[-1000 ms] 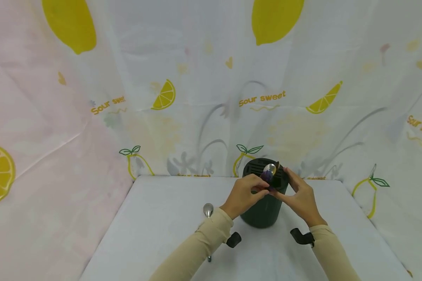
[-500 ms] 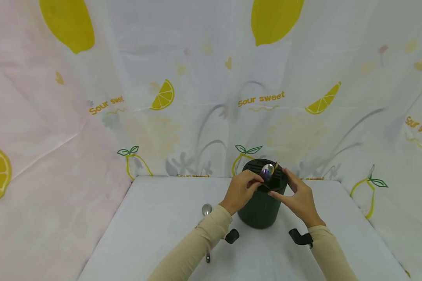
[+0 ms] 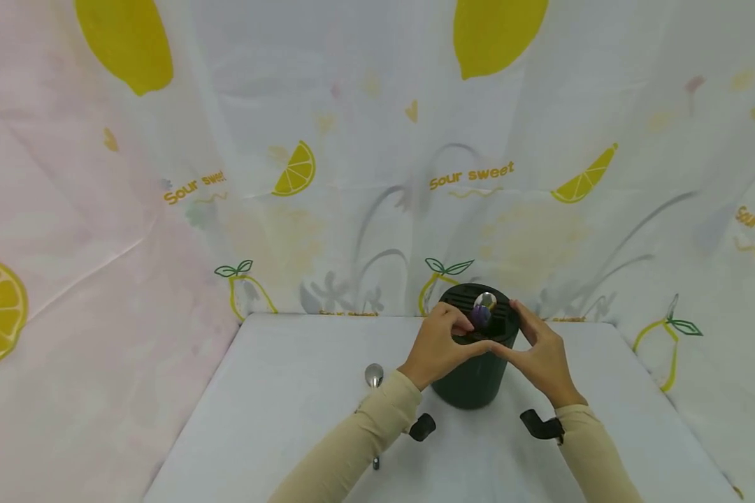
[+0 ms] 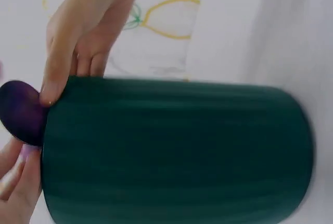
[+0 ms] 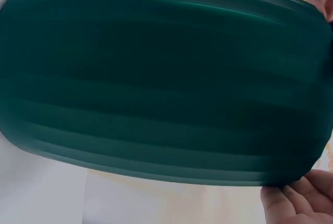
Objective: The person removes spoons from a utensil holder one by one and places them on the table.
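A dark green, round container (image 3: 468, 377) with a slotted black top stands on the table. The bowl of a shiny spoon (image 3: 485, 305), with purple reflections, sticks up from its top. My right hand (image 3: 543, 356) grips the container's right side, thumb in front and fingers at the rim. My left hand (image 3: 437, 344) is at the front left of the rim. Its curled fingertips meet the lower edge of the spoon bowl, while its thumb reaches along the front rim to my right thumb. In the left wrist view, the purple bowl (image 4: 21, 112) shows between both hands. The spoon's handle is hidden.
Another metal spoon (image 3: 374, 375) lies on the white table (image 3: 277, 391), its handle partly covered by my left sleeve (image 3: 358, 443). Behind the table's far edge hangs a white cloth (image 3: 365, 230) with lemon prints.
My left thumb has moved away from the spoon, rightward along the front rim until it meets my right thumb. The spoon bowl has turned slightly. My right hand keeps its place on the container.
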`<action>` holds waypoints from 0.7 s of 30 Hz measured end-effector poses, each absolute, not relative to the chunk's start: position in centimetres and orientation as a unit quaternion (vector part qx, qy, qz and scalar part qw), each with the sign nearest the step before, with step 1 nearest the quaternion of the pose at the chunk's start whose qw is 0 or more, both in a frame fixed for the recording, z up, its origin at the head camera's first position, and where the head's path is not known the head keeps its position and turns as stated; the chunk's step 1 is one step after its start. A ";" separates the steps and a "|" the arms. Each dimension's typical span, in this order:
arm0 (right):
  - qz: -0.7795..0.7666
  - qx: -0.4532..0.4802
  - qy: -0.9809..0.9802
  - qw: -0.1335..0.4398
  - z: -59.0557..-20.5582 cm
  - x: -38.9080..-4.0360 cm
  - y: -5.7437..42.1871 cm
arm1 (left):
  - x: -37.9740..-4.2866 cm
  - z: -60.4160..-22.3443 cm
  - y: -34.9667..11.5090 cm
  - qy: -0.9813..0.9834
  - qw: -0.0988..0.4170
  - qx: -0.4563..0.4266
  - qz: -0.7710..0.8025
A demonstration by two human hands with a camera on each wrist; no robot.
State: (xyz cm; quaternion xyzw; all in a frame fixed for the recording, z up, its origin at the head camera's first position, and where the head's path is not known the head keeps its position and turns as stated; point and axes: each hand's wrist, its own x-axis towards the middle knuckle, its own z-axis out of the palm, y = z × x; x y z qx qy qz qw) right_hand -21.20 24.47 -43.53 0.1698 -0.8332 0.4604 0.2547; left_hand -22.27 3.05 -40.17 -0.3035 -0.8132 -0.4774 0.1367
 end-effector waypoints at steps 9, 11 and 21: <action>0.479 0.180 -0.823 0.247 -43.8 -21.3 24.4 | -21.8 -40.3 4.2 -0.834 0.234 -0.361 -0.345; 0.472 0.175 -0.827 0.250 -43.7 -21.3 24.4 | -22.1 -40.3 4.0 -0.827 0.243 -0.374 -0.341; 0.454 0.161 -0.840 0.251 -41.1 -19.6 23.3 | -24.3 -37.6 1.8 -0.755 0.325 -0.376 -0.428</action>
